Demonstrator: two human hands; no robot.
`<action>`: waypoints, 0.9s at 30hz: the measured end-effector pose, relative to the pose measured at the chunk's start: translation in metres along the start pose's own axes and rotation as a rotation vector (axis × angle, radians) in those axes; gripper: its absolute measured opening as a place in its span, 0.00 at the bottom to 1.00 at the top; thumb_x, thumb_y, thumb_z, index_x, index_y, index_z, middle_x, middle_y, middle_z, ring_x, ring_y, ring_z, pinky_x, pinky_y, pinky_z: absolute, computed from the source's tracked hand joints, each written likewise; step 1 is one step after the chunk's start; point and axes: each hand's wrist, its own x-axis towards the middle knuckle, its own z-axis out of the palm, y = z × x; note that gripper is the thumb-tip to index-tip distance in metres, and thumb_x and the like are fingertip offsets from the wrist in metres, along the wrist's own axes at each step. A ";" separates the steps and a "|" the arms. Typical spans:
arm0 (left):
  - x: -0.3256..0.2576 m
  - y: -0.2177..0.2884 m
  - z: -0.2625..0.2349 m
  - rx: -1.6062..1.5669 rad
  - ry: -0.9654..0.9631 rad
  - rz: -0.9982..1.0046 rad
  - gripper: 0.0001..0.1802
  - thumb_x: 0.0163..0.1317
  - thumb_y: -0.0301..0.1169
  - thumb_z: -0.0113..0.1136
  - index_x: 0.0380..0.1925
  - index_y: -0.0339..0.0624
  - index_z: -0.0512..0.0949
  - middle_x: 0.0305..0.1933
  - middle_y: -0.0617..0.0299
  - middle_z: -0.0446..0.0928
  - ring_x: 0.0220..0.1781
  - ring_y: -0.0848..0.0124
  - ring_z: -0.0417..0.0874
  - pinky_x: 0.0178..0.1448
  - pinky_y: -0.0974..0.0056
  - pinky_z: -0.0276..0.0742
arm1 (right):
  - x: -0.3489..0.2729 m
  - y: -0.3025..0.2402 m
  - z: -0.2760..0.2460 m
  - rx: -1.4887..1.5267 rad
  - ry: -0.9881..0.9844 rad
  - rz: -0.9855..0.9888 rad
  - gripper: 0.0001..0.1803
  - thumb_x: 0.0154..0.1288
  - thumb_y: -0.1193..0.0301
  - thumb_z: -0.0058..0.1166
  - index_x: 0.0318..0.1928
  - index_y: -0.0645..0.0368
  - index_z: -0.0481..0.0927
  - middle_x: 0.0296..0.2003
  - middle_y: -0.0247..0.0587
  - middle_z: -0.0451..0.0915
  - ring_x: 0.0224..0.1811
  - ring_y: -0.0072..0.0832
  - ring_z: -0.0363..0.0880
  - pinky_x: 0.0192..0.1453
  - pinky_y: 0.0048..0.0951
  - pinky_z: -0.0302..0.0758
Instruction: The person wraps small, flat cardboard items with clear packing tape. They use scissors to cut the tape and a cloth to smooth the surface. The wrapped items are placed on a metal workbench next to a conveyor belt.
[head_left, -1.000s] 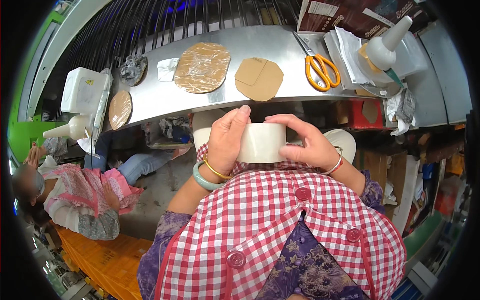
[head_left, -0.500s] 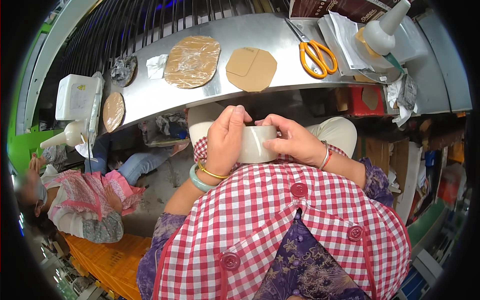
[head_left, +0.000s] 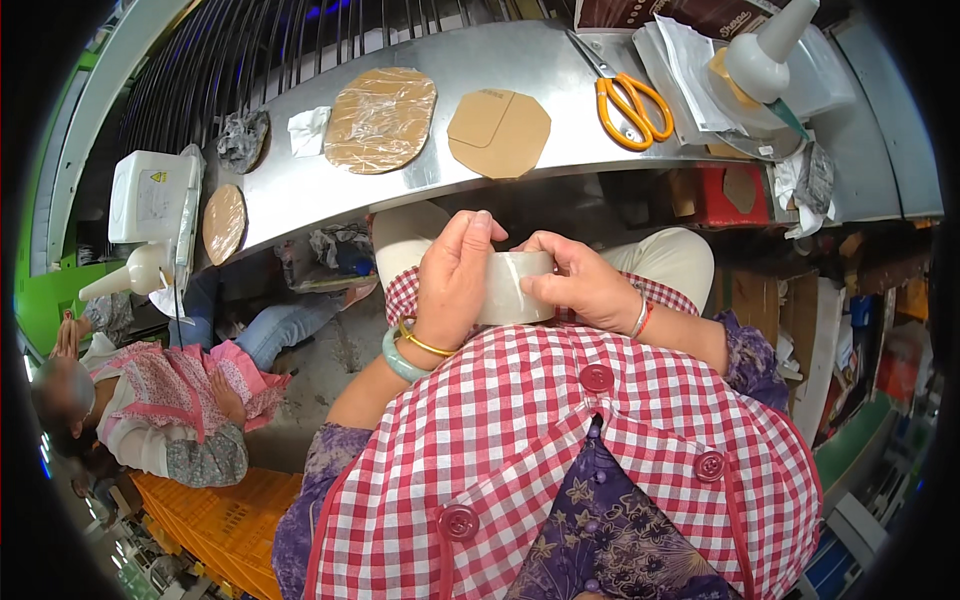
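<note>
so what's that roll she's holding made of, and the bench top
The roll, held by the left hand and right hand, looks like clear glossy plastic tape: translucent, pale, with sheen. The bench top looks like brushed stainless steel: grey, softly reflective.

On the curved steel counter (head_left: 420, 190) lie three flat brown cardboard pieces: one plastic-wrapped oval (head_left: 380, 118), one bare octagon (head_left: 498, 130) and one small disc (head_left: 223, 222). There are one pair of orange-handled scissors (head_left: 628, 100) and two white nozzle-topped squeeze bottles (head_left: 760, 62) (head_left: 135, 275). Two crumpled scraps, one grey (head_left: 242, 140), one white (head_left: 308, 130), sit by the oval, perhaps cloth or paper.
</note>
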 end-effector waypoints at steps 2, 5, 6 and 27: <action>0.001 0.000 0.000 -0.004 0.001 -0.018 0.17 0.72 0.38 0.41 0.30 0.38 0.73 0.25 0.70 0.67 0.28 0.83 0.63 0.33 0.76 0.60 | 0.001 0.004 -0.001 0.023 0.005 -0.015 0.12 0.59 0.68 0.55 0.40 0.60 0.71 0.30 0.31 0.72 0.30 0.15 0.70 0.30 0.19 0.68; 0.002 0.001 0.000 -0.019 0.006 -0.051 0.17 0.72 0.38 0.41 0.30 0.39 0.74 0.24 0.70 0.67 0.27 0.83 0.63 0.33 0.76 0.61 | 0.001 0.002 -0.001 0.044 0.012 0.020 0.11 0.60 0.67 0.54 0.40 0.60 0.71 0.30 0.31 0.72 0.31 0.15 0.70 0.31 0.18 0.68; 0.002 0.000 0.000 -0.026 0.006 -0.052 0.17 0.72 0.38 0.41 0.30 0.39 0.74 0.24 0.70 0.66 0.27 0.84 0.63 0.33 0.76 0.60 | 0.002 0.001 0.000 0.049 0.015 0.041 0.11 0.61 0.67 0.53 0.40 0.60 0.71 0.30 0.30 0.72 0.31 0.15 0.70 0.32 0.18 0.68; 0.001 -0.008 0.009 0.038 -0.009 0.032 0.13 0.71 0.34 0.40 0.40 0.38 0.74 0.25 0.66 0.69 0.27 0.81 0.66 0.32 0.72 0.65 | 0.009 0.010 -0.007 -0.087 0.078 -0.145 0.12 0.60 0.63 0.53 0.33 0.60 0.74 0.28 0.30 0.73 0.30 0.14 0.68 0.33 0.20 0.67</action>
